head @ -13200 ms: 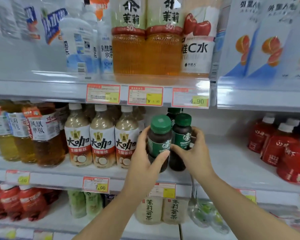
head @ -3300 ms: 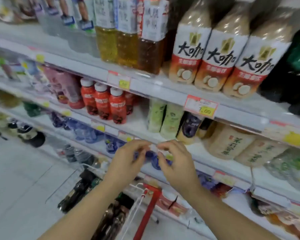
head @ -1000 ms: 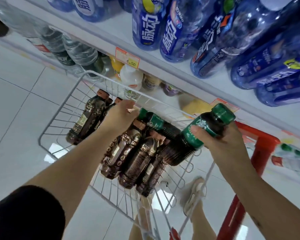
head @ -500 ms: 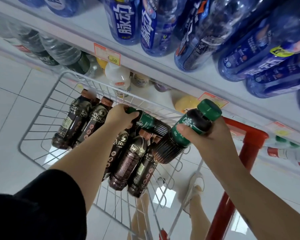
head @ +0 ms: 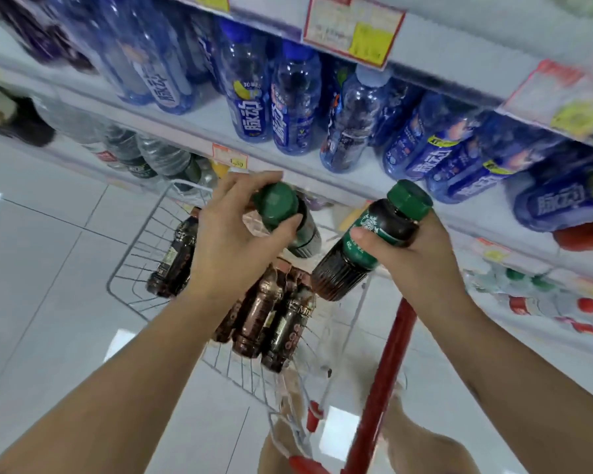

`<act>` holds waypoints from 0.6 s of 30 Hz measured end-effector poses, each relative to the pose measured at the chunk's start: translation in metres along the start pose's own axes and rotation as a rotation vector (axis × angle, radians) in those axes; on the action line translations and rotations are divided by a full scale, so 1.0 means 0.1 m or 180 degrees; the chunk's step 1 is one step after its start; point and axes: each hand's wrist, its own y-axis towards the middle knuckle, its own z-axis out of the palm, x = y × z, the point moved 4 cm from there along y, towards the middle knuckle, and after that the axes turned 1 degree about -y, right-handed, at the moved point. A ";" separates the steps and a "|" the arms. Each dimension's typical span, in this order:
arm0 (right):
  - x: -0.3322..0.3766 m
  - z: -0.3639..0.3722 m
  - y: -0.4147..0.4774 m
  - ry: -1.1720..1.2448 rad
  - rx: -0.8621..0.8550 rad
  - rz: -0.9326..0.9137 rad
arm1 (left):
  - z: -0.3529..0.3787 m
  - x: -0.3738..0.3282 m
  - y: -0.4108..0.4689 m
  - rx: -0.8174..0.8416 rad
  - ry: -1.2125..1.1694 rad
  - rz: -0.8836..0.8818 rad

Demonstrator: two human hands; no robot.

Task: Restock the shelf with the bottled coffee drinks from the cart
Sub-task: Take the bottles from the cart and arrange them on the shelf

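Each of my hands holds a dark coffee bottle with a green cap above the wire cart basket (head: 131,249). My left hand (head: 233,234) grips one green-capped bottle (head: 281,213) near its cap, with the cap pointing toward me. My right hand (head: 411,254) is closed around the green label of the second bottle (head: 367,241), which tilts cap up to the right. Several brown-capped coffee bottles (head: 271,316) lie in the basket below my hands, and another (head: 175,258) lies at its left side.
A shelf of blue drink bottles (head: 288,107) runs across the top, with price tags (head: 353,29) on the edge above. Clear water bottles (head: 158,159) stand on the lowest shelf at left. The cart's red frame (head: 384,371) rises at right, above my feet. White tiled floor lies at left.
My left hand has lifted a green-capped bottle out of the basket. Both hands and their bottles have risen, and the view has tilted up toward the blue bottles.
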 end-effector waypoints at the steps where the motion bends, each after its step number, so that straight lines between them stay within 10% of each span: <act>1: 0.08 -0.04 -0.03 0.0012 -0.0018 -0.0011 | -0.07 -0.16 0.02 -0.0082 -0.0037 0.0137; 18: 2.89 -2.16 -1.61 0.0494 -0.0722 -0.2322 | -0.65 -4.38 -0.24 -0.0630 -0.0238 0.3230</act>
